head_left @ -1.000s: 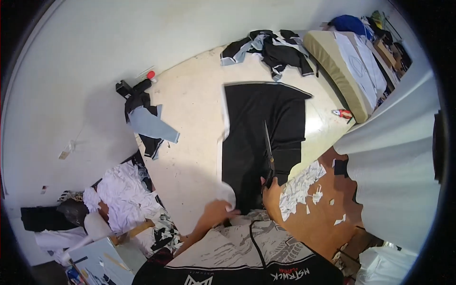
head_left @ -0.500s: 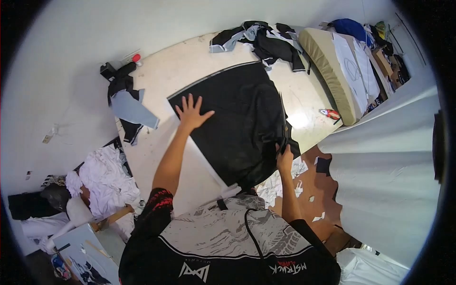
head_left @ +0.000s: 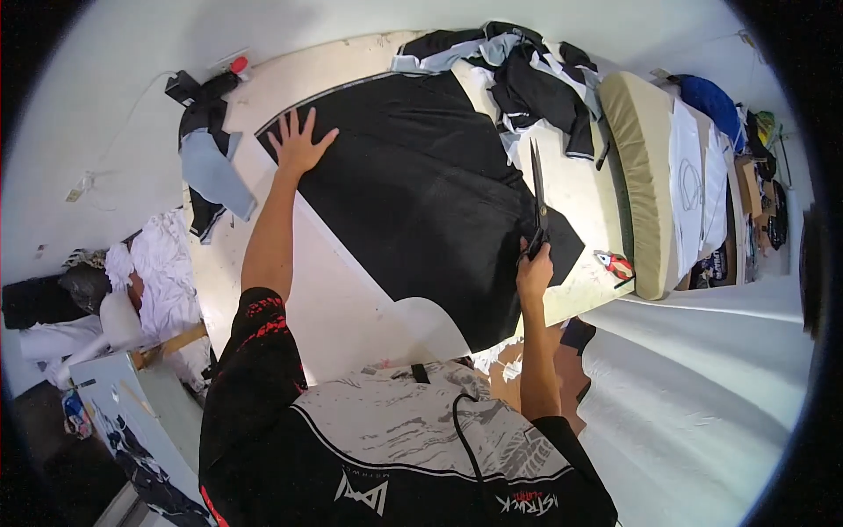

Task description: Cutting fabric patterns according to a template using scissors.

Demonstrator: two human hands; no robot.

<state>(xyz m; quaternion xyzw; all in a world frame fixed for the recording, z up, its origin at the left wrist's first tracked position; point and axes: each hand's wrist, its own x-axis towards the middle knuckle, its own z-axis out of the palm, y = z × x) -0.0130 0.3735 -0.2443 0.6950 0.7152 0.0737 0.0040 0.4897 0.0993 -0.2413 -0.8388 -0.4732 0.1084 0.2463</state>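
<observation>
A large piece of black fabric (head_left: 386,176) lies across the pale table (head_left: 342,303), with a straight edge on its far left side and wrinkles toward the right. My left hand (head_left: 297,145) presses flat on its far left corner, fingers spread. In my right hand (head_left: 534,270), at the fabric's right side, are long dark scissors (head_left: 540,198), their blades pointing away from me and looking nearly closed. My fingers wrap round the handles, partly hidden. White paper or cloth shows under the fabric's near left edge.
Black and grey fabric pieces (head_left: 536,88) are heaped at the table's far edge, and more (head_left: 215,171) hang over its left side. Red-handled pliers (head_left: 615,265) lie near a beige cushion-like pad (head_left: 637,176). White cloth (head_left: 162,281) is piled at the left.
The black fabric has spread flatter and shifted away and leftward. My left hand has moved with its corner. The scissors have come up into clearer view in my right hand.
</observation>
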